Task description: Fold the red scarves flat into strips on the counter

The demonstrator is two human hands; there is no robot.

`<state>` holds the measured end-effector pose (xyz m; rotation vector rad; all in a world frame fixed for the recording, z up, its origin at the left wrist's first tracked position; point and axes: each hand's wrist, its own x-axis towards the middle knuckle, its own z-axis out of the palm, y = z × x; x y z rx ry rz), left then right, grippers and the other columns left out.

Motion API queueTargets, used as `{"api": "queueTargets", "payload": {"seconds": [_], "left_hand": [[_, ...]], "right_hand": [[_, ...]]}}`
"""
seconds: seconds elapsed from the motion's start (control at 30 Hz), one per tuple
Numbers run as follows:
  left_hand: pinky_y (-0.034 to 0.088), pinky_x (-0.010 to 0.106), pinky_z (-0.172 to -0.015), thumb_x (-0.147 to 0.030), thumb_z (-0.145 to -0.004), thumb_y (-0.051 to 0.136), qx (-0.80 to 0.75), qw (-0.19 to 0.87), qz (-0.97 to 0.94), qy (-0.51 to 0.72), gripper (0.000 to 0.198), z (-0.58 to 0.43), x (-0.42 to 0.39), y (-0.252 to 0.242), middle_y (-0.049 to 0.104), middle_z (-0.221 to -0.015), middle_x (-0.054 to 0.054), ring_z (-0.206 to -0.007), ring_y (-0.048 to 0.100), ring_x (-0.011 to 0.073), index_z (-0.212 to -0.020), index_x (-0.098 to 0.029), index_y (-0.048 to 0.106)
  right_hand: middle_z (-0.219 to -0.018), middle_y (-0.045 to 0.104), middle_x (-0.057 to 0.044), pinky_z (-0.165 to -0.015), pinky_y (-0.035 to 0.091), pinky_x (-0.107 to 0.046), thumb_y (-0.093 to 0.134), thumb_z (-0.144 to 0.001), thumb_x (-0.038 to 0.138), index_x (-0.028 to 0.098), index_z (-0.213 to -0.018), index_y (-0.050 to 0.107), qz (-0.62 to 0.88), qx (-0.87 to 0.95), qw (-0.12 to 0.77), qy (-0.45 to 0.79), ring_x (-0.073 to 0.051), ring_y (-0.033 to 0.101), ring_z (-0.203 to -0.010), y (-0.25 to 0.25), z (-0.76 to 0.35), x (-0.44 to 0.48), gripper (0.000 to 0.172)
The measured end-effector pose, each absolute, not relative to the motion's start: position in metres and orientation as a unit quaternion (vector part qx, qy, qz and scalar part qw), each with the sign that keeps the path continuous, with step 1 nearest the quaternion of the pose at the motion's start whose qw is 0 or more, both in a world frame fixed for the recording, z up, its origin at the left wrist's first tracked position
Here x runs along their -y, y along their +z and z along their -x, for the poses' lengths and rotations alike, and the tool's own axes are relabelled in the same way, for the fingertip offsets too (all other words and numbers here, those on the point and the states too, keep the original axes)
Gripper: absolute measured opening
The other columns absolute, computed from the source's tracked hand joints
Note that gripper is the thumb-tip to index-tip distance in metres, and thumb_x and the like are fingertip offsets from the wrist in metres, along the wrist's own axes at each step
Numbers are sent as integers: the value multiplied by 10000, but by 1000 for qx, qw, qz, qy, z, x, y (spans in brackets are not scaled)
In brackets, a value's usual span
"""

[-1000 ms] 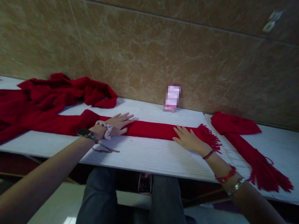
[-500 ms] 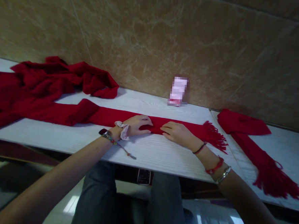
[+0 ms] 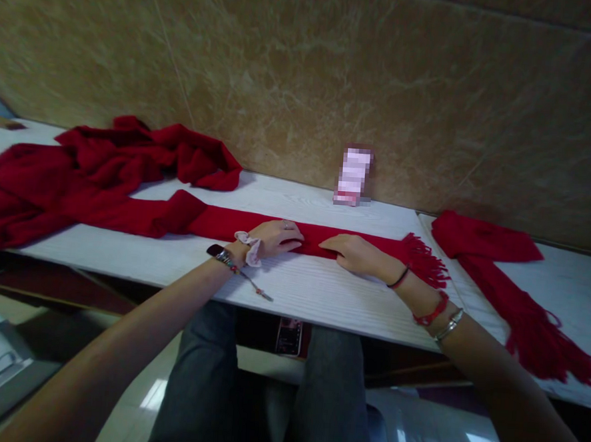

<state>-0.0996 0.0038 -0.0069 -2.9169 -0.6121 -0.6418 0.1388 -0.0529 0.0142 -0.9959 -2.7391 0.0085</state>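
A long red scarf (image 3: 230,222) lies stretched across the white table, its fringed end (image 3: 426,259) at the right. My left hand (image 3: 276,237) rests on the scarf's middle, thumb apart from the fingers, with a pale scrunchie and a watch on the wrist. Just to its right, my right hand (image 3: 358,253) touches the scarf with fingers stretched toward the left hand; its thumb side is partly hidden. Toward the left the scarf has a raised fold (image 3: 180,211) and runs into a loose heap of red cloth (image 3: 38,178).
A folded red scarf (image 3: 492,286) with fringe lies at the table's right. A blurred pink-and-white item (image 3: 354,174) leans against the marble wall (image 3: 284,80). The table's front edge (image 3: 319,322) runs above my knees; a phone (image 3: 289,336) sits below it.
My right hand has shifted slightly right along the scarf, and its fingers now point left more. The left hand stays in nearly the same place. The view has tilted a little.
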Motion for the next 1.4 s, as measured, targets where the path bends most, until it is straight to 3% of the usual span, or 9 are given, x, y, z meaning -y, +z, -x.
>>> {"api": "queueTargets", "payload": {"seconds": [0.13, 0.37, 0.7, 1.03, 1.23, 1.4], "left_hand": [[490, 246, -712, -269, -903, 419, 179, 91, 957, -209, 276, 99, -1, -5, 639, -897, 74, -807, 593, 145, -934, -129, 655], [506, 262, -680, -258, -895, 395, 171, 130, 953, -214, 300, 100, -1, -6, 642, -901, 89, -780, 603, 159, -948, -115, 653], [503, 249, -717, -199, -865, 408, 184, 107, 954, -212, 254, 103, -3, -10, 636, -900, 77, -803, 591, 141, -951, -129, 636], [495, 267, -720, -189, -857, 409, 187, 99, 958, -195, 260, 99, -6, -10, 612, -909, 83, -816, 573, 152, -972, -126, 634], [478, 272, -725, -176, -860, 400, 256, 121, 949, -141, 290, 93, 8, -5, 601, -939, 80, -844, 568, 160, -1049, -147, 619], [455, 273, -634, -144, -866, 404, 328, 165, 929, -54, 301, 81, 24, 0, 606, -934, 80, -782, 581, 178, -1083, -166, 611]], "right_hand": [[-1118, 643, -99, -916, 465, -328, 426, -737, -30, 107, -1119, 601, 328, 935, 133, -8, -173, 584, -1036, 7, -143, 51, 442], [-1038, 673, -105, -872, 486, -315, 451, -848, 110, 109, -1043, 635, 358, 912, 195, -47, -177, 613, -968, -6, -143, 46, 268], [-965, 671, -104, -831, 480, -316, 477, -846, 149, 117, -950, 634, 406, 896, 172, -56, -181, 610, -914, -1, -142, 43, 191], [-1139, 625, -138, -972, 433, -344, 412, -854, 84, 80, -1086, 619, 377, 907, 175, -72, -192, 552, -1096, -16, -148, 50, 310], [-1074, 663, -103, -914, 483, -345, 436, -854, 128, 112, -1054, 636, 417, 886, 199, -46, -185, 609, -1004, -9, -156, 50, 283], [-1072, 666, -91, -902, 490, -344, 452, -851, 136, 128, -1051, 638, 407, 888, 208, -49, -188, 613, -1000, -5, -155, 51, 273]]}}
